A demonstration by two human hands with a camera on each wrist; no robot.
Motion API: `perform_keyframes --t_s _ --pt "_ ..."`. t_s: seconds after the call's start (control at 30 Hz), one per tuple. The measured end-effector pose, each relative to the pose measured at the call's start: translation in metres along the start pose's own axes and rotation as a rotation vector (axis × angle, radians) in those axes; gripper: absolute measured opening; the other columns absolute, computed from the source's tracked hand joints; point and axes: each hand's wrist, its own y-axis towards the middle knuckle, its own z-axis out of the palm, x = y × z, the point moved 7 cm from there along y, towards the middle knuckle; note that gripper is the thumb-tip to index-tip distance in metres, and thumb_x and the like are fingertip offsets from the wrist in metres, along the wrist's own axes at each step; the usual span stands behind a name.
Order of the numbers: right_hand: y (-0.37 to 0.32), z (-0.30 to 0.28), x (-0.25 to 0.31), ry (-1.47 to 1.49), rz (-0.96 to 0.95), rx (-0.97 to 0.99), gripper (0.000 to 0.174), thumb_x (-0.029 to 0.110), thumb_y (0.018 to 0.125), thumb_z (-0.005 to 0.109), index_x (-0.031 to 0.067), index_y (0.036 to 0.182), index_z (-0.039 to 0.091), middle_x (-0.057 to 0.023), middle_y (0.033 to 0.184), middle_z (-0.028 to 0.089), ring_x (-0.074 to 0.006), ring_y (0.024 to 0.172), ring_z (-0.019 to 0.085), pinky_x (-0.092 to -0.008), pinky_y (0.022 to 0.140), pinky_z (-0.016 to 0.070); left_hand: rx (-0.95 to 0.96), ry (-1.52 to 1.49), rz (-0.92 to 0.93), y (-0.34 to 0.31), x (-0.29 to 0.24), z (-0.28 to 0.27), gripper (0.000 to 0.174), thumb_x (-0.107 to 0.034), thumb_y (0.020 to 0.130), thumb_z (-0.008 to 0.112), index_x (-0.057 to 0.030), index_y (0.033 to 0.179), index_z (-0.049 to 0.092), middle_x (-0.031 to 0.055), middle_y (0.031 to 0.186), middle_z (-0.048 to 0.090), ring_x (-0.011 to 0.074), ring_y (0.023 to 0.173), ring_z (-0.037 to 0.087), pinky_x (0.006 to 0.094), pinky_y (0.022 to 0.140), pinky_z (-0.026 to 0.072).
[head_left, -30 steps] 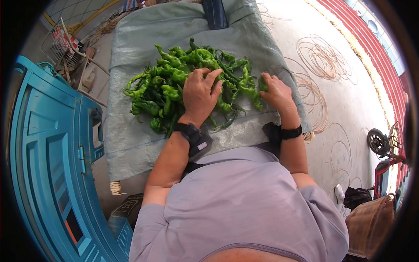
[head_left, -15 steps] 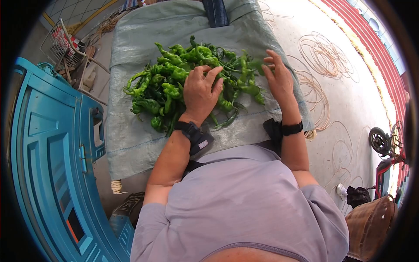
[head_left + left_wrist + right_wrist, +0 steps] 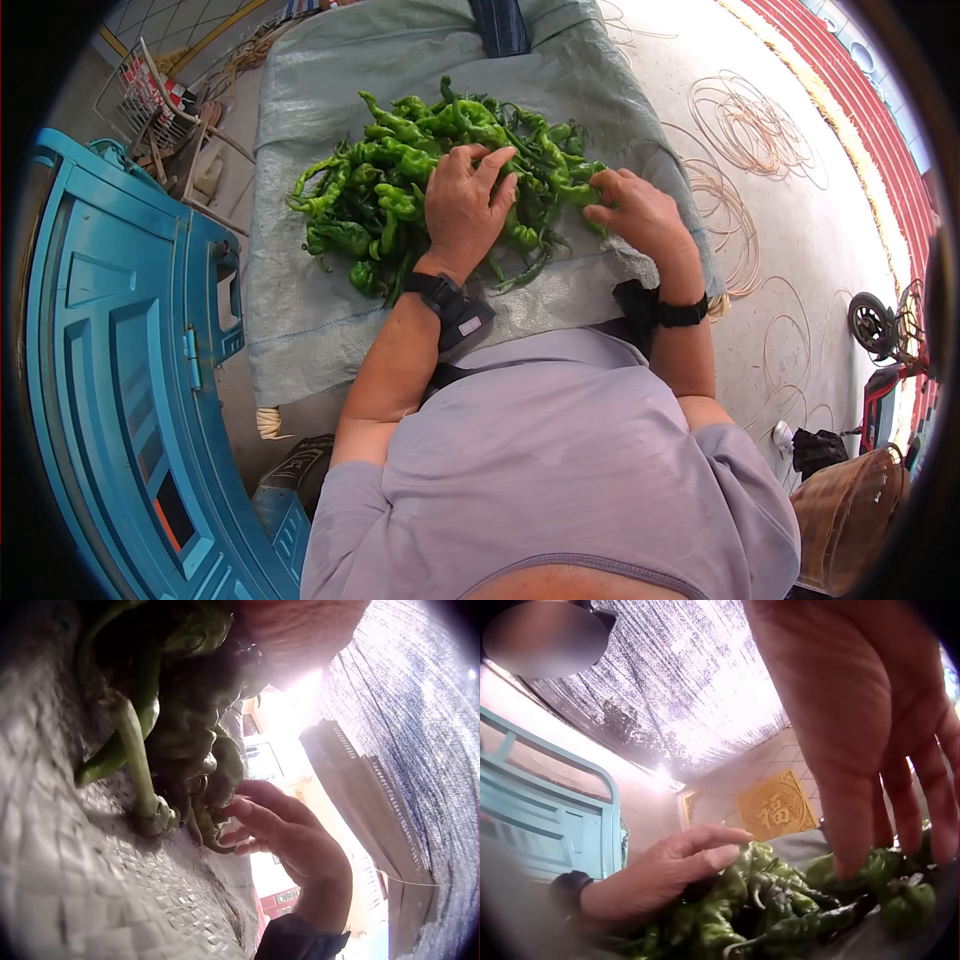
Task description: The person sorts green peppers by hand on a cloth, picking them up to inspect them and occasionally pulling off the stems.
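I saw the peppers (image 3: pixel 400 190) heaped on the sack (image 3: pixel 300 320), with the left hand (image 3: pixel 465 215) on the heap's middle and the right hand (image 3: pixel 640 215) at its right edge. Wire coils (image 3: pixel 745 130) lay on the floor further right.

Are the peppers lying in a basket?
No, the peppers lie in a heap on a flat grey woven sack.
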Motion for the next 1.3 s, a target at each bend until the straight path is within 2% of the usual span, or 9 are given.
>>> perform_keyframes --t_s 0.13,0.33,0.63,0.77,0.8,0.9,0.93,1.13,1.3 --pt "-0.004 0.014 0.017 -0.163 -0.094 -0.076 0.047 0.016 0.08 0.075 0.014 0.123 0.058 -0.0143 0.116 0.056 -0.0357 0.103 0.066 -0.0455 0.083 0.0545 -0.006 0.008 0.005 0.0 -0.001 -0.001 0.034 -0.022 0.087 0.075 -0.0193 0.12 0.071 0.0049 0.107 0.061 0.0232 0.087 0.059 0.0378 0.079 0.051" --pt "-0.001 0.015 0.012 -0.073 -0.095 -0.082 0.049 0.005 0.078 0.068 0.0115 0.124 0.057 -0.0174 0.117 0.054 -0.0376 0.102 0.064 -0.0465 0.084 0.0542 -0.019 0.007 0.016 0.0 0.0 0.0 0.033 -0.023 0.087 0.075 -0.0198 0.12 0.071 0.005 0.107 0.061 0.0234 0.087 0.06 0.0381 0.08 0.051" --pt "-0.009 -0.002 0.005 0.043 -0.151 -0.12 0.05 0.002 0.079 0.064 0.0136 0.127 0.058 -0.0149 0.112 0.058 -0.0367 0.102 0.064 -0.0457 0.085 0.0524 -0.028 -0.002 0.023 0.0 0.001 0.0 0.034 -0.023 0.087 0.075 -0.0199 0.12 0.071 0.0051 0.107 0.061 0.0232 0.087 0.059 0.0378 0.079 0.0506" --pt "-0.016 -0.034 0.006 0.212 -0.174 -0.199 0.038 0.003 0.082 0.064 0.0095 0.12 0.064 -0.0104 0.095 0.059 -0.029 0.093 0.064 -0.0398 0.078 0.0509 -0.022 0.001 0.011 -0.001 0.0 0.0 0.034 -0.023 0.087 0.075 -0.0198 0.12 0.071 0.0053 0.107 0.061 0.0235 0.087 0.059 0.0378 0.08 0.0505" --pt "-0.019 -0.045 0.009 0.261 -0.242 -0.283 0.033 0.005 0.084 0.064 0.0079 0.117 0.066 -0.0084 0.087 0.06 -0.022 0.082 0.062 -0.0344 0.073 0.0502 -0.021 0.001 0.012 0.0 0.001 0.0 0.034 -0.023 0.087 0.075 -0.0198 0.121 0.071 0.0054 0.107 0.061 0.0236 0.088 0.059 0.0379 0.08 0.0504" --pt "-0.024 -0.063 0.008 0.523 -0.155 -0.389 0.03 0.005 0.086 0.065 0.0066 0.116 0.068 -0.0068 0.084 0.061 -0.0157 0.072 0.059 -0.0301 0.068 0.0495 -0.015 0.009 0.018 0.0 0.001 0.0 0.034 -0.023 0.087 0.075 -0.0196 0.12 0.071 0.0055 0.107 0.061 0.0238 0.089 0.059 0.0382 0.081 0.0504" --pt "-0.026 -0.067 0.007 0.587 -0.117 -0.411 0.025 0.007 0.088 0.064 0.0051 0.112 0.069 -0.0044 0.081 0.062 -0.01 0.066 0.055 -0.0262 0.064 0.0476 -0.012 0.013 0.021 0.0 0.001 0.0 0.034 -0.023 0.087 0.075 -0.0195 0.12 0.071 0.0055 0.107 0.061 0.0239 0.089 0.06 0.0383 0.081 0.0504" --pt "-0.026 -0.073 0.006 0.748 -0.092 -0.562 0.017 0.006 0.092 0.062 0.0031 0.106 0.071 -0.0005 0.081 0.063 -0.0053 0.066 0.054 -0.0231 0.062 0.0457 0.009 0.013 -0.009 0.001 0.0 0.001 0.033 -0.023 0.088 0.074 -0.0191 0.12 0.071 0.0057 0.107 0.061 0.0244 0.09 0.06 0.0386 0.08 0.0504" --pt "-0.035 -0.088 0.005 0.884 -0.136 -0.783 0.015 0.01 0.097 0.062 0.0031 0.107 0.07 0.001 0.083 0.064 -0.0048 0.068 0.056 -0.0209 0.063 0.0466 -0.001 0.001 -0.009 0.0 0.001 0.002 0.033 -0.022 0.086 0.075 -0.019 0.118 0.071 0.0064 0.105 0.061 0.0254 0.092 0.06 0.0399 0.081 0.0498"
